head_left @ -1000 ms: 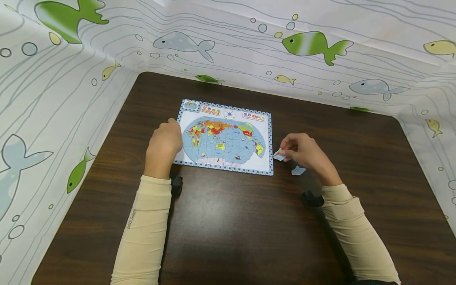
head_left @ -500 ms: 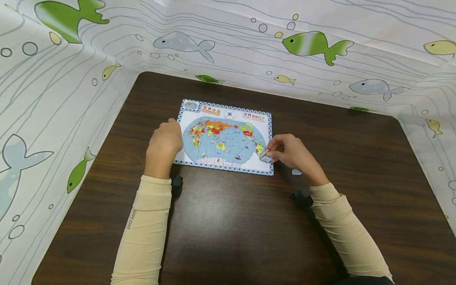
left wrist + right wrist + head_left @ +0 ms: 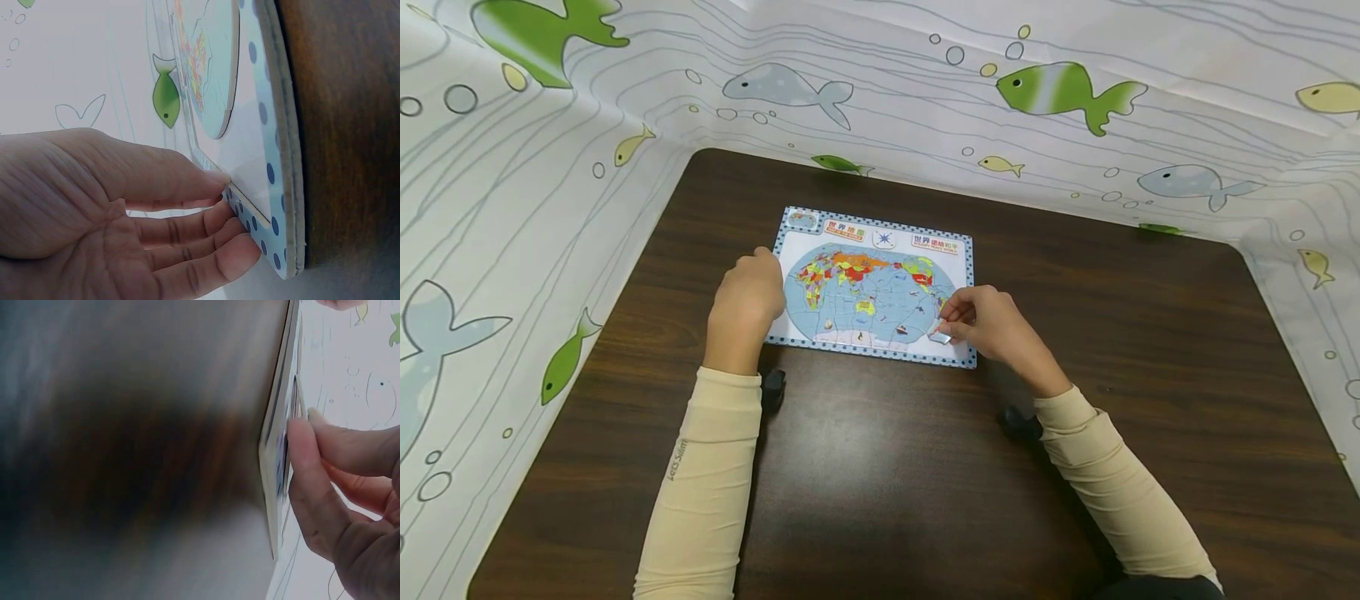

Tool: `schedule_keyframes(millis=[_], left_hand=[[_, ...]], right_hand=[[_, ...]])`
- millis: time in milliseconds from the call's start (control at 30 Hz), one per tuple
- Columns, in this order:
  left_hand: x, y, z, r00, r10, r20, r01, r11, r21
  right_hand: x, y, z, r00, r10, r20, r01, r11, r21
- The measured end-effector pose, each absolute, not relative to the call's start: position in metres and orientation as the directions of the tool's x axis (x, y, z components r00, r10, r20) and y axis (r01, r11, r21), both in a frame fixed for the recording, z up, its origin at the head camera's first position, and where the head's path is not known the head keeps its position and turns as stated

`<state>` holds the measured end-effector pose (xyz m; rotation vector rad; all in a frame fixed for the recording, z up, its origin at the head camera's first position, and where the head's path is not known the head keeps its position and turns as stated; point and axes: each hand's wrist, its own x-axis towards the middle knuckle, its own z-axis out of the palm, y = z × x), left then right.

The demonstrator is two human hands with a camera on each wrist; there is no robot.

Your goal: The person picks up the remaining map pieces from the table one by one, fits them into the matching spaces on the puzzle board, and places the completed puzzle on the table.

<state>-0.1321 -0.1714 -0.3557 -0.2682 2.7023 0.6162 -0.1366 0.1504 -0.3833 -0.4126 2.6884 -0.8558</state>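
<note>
A world map jigsaw puzzle board [image 3: 880, 356] with a blue dotted border lies towards the back of the table. My left hand [image 3: 748, 292] grips the board's left edge; in the left wrist view the thumb rests near the border and the curled fingers [image 3: 200, 269] touch the edge. Over the map's lower right, my right hand [image 3: 992, 325] pinches a small pale puzzle piece [image 3: 939, 337] between thumb and fingers. The piece tilts there, mostly covered by the fingertips. Whether it touches the board cannot be made out.
Dark wooden table [image 3: 865, 483] lies under both forearms. A white curtain printed with fish [image 3: 1045, 90] stands along the back and sides. Black wrist devices [image 3: 772, 392] sit below each hand.
From beside the board, my right hand has moved left over the map's lower right with the puzzle piece. A loose piece on the table is now hidden behind my right hand. My left hand stays put.
</note>
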Motion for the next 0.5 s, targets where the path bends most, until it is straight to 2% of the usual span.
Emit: schedule_keyframes(millis=[267, 500], left_hand=[[-0.1329, -0.1715, -0.3552, -0.919, -0.105, -0.379, -0.259, 0.888, 0.381], [-0.1327, -0.1723, -0.3556, -0.918, -0.103, -0.384, -0.258, 0.888, 0.38]], right_hand=[[-0.1337, 0.1412, -0.3842, -0.92, -0.347, -0.182, -0.188, 0.799, -0.572], [-0.1345, 0.1428, -0.3793, -0.902, -0.364, -0.231, -0.186, 0.813, -0.552]])
